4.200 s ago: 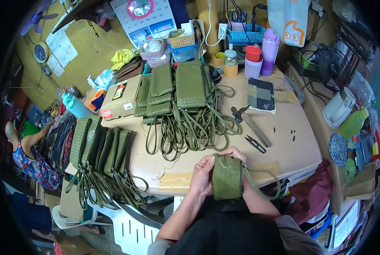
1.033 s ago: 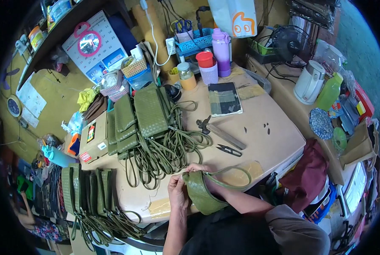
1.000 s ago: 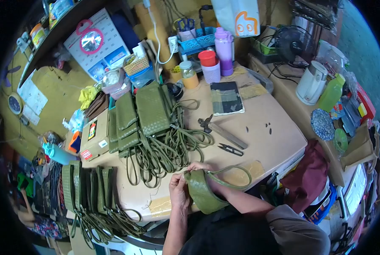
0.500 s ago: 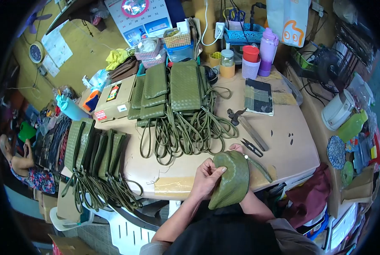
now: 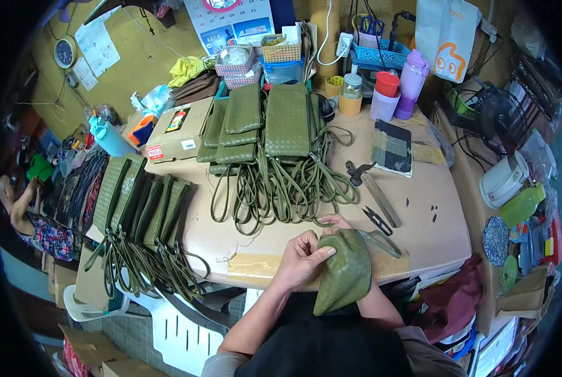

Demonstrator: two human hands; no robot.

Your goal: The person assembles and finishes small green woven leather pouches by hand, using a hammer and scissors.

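A green woven-pattern pouch (image 5: 345, 271), bulging and creased, is held up over the table's front edge. My left hand (image 5: 302, 257) pinches its left edge between thumb and curled fingers. Most of my right hand (image 5: 335, 221) is hidden behind the pouch; its fingers show above the top edge, closed against the material. A looped green strap (image 5: 383, 244) sticks out from the pouch's right side and rests over the table. Close by lie black thread snips (image 5: 377, 221) and a hammer (image 5: 381, 198) with a worn wooden handle.
Stacked green pouches (image 5: 286, 122) with trailing straps cover the table's middle; more pouches (image 5: 144, 201) stand at its left edge. A cardboard box (image 5: 179, 129), a dark notebook (image 5: 391, 147) and a purple bottle (image 5: 411, 87) are farther back. Another person (image 5: 39, 220) sits at far left.
The pouch has been turned and squeezed into a more crumpled, pointed shape in my hands. Its strap now shows as a loop. The view has shifted slightly.
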